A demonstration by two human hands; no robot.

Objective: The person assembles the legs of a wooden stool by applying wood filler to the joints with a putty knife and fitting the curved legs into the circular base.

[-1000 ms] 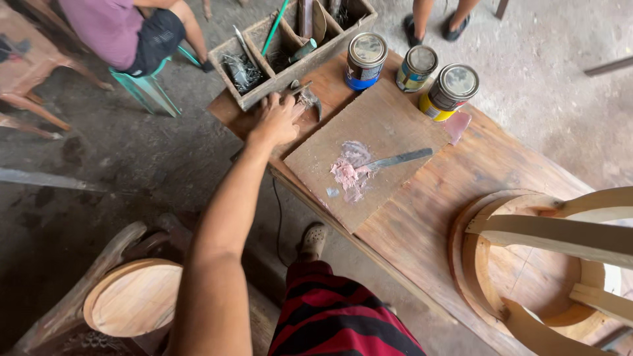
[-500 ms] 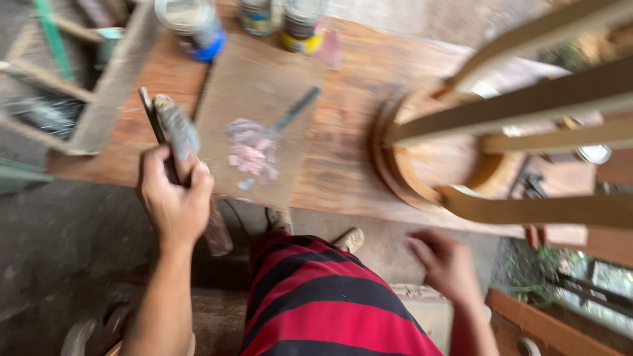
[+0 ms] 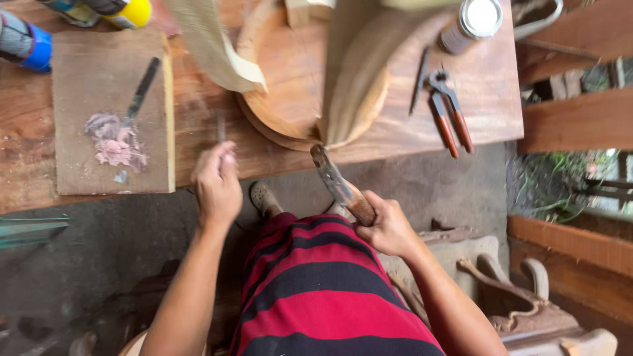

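My right hand [image 3: 389, 229] is closed round the wooden handle of a worn hammer-like tool [image 3: 337, 184], whose head points up at the table's front edge, just below an upturned round wooden stool [image 3: 290, 72]. My left hand [image 3: 216, 186] pinches a thin, blurred metal piece [image 3: 221, 126] that sticks up over the wooden table [image 3: 488, 115]; what kind of piece it is cannot be told. Both hands hover above my lap in a red and black striped cloth.
A board [image 3: 72, 86] smeared with pink putty [image 3: 113, 144] and a putty knife [image 3: 142, 89] lies at left. Cans [image 3: 26, 43] stand behind it, another can [image 3: 471, 23] at top right. Red-handled pincers [image 3: 448, 115] lie right of the stool. Carved wooden furniture [image 3: 521, 296] stands lower right.
The view swung to the right. The worn tool went from my left hand to my right hand. My left hand now pinches a thin metal piece near the stool.
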